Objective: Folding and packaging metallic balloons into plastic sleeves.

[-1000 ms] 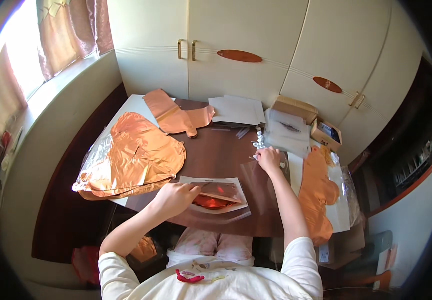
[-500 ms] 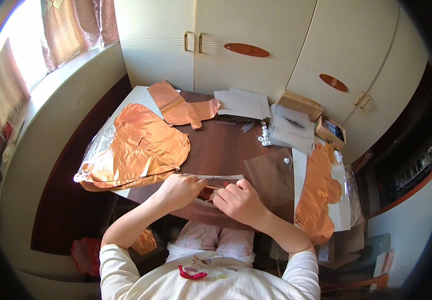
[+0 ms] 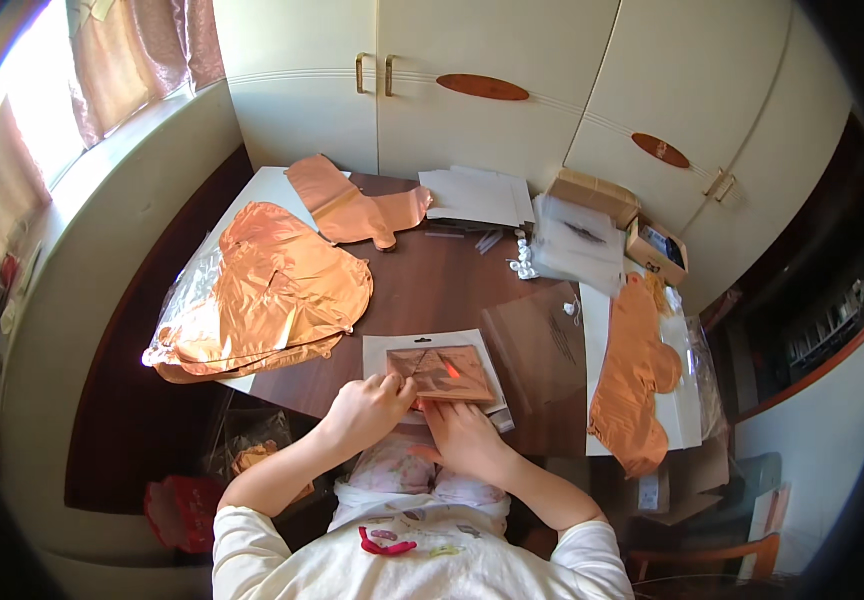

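Here both hands are working at the near edge of the brown counter. The left hand is curling its fingers onto the left corner of a flat, shiny copper foil piece, pinching it, while the right hand is lying flatter, fingers pressing the piece's near edge. The folded foil is sitting inside a clear plastic sleeve with a white backing, glossy and rectangular, lying just in front of the person.

To the left, a large crinkled foil balloon, copper and silver, is spreading over the counter's corner, well apart from the hands. A smaller, limp foil shape is resting at the far edge. Another empty transparent bag is lying just right of the sleeve, and a long copper foil balloon is draping over white paper at the right edge. White sheets, a frosted packet and open cardboard boxes are crowding the far side beneath cream cupboard doors. Nothing is lying between the hands and the sleeve
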A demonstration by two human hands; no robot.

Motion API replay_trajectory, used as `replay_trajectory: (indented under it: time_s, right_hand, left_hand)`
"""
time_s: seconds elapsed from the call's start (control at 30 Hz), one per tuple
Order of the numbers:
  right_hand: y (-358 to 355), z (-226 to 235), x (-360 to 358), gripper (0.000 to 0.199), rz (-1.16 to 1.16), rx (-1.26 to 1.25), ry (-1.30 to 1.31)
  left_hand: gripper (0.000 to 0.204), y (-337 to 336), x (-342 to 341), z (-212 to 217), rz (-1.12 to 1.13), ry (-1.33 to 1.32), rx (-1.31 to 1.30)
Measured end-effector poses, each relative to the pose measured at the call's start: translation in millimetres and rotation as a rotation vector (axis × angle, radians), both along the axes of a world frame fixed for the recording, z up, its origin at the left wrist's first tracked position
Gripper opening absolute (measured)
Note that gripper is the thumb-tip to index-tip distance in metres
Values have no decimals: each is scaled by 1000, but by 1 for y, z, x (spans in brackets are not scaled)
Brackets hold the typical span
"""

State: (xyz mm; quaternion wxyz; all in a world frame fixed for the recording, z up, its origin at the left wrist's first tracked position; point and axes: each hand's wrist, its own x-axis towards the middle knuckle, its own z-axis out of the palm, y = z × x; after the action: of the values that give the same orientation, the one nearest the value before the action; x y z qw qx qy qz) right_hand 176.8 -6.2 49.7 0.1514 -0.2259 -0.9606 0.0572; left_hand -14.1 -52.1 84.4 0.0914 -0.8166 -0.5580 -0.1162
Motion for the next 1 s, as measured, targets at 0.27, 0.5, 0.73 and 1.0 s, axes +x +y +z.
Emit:
replay_trajectory:
  time_s: [0.27, 0.5, 0.73, 1.0]
  right_hand:
    - [-11, 10, 28, 66, 384, -257, -170]
    - [115, 20, 40, 21, -2, -537, 180]
    - [275, -41, -3, 9, -270, 170, 119]
    - [335, -46, -30, 8, -123, 588, -251]
  left_hand:
    - [29, -17, 0, -50, -23, -23, 124]
    - [33, -1, -11, -52, 20, -193, 47]
    - [63, 56, 0, -59, -213, -94, -168]
    - [70, 52, 7, -71, -171, 11, -132]
